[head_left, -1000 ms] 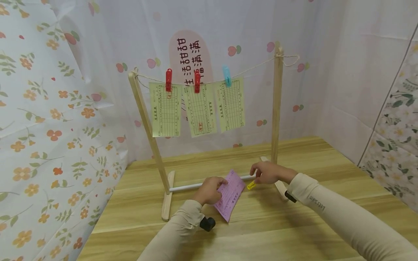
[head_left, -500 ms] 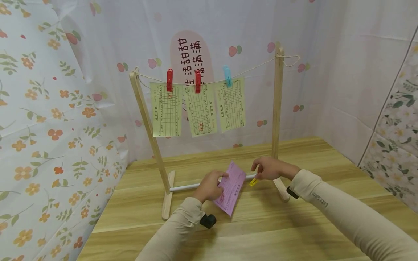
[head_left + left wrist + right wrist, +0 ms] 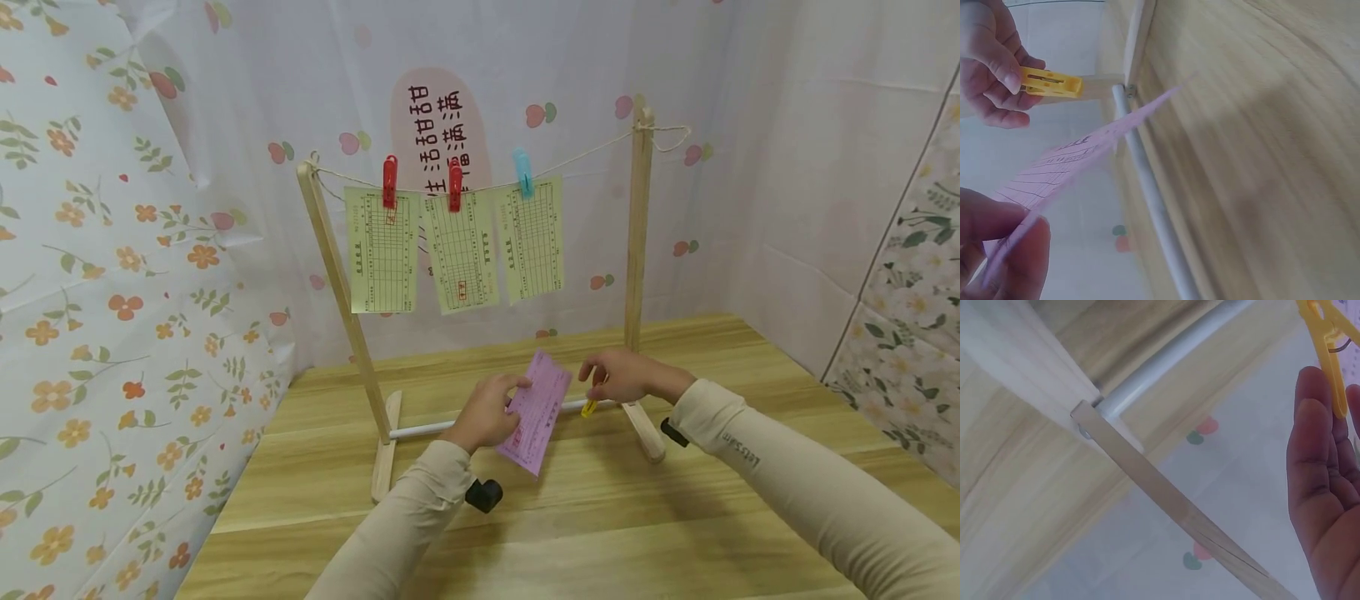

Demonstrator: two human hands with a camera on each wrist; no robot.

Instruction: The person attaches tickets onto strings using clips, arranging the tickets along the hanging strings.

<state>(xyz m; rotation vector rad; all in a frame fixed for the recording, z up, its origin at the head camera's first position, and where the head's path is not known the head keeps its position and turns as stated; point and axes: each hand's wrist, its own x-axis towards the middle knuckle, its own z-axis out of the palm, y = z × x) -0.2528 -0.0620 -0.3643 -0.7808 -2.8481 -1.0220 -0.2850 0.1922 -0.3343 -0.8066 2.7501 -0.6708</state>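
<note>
My left hand [image 3: 489, 412] pinches a pink printed slip [image 3: 542, 408] by its left edge, thumb and fingers on either side of the paper in the left wrist view. The slip is tilted and held off the table. To its right, my right hand [image 3: 626, 377] holds a yellow clothespin [image 3: 1052, 82] between thumb and fingers. A small gap separates clothespin and slip. Above and behind, three green slips hang on a string: the left slip [image 3: 382, 258] and the middle slip [image 3: 461, 258] under red clothespins, the right slip [image 3: 536, 246] under a blue clothespin [image 3: 522, 173].
The string runs between a left wooden post [image 3: 337, 308] and a taller-looking right wooden post [image 3: 637, 233]. A white rod [image 3: 423, 429] joins their feet low over the wooden table [image 3: 600, 533]. A patterned curtain [image 3: 570, 267] stands behind.
Both hands have risen slightly and moved a little away from me, carrying the pink slip and the yellow clothespin. The hanging slips stay in place.
</note>
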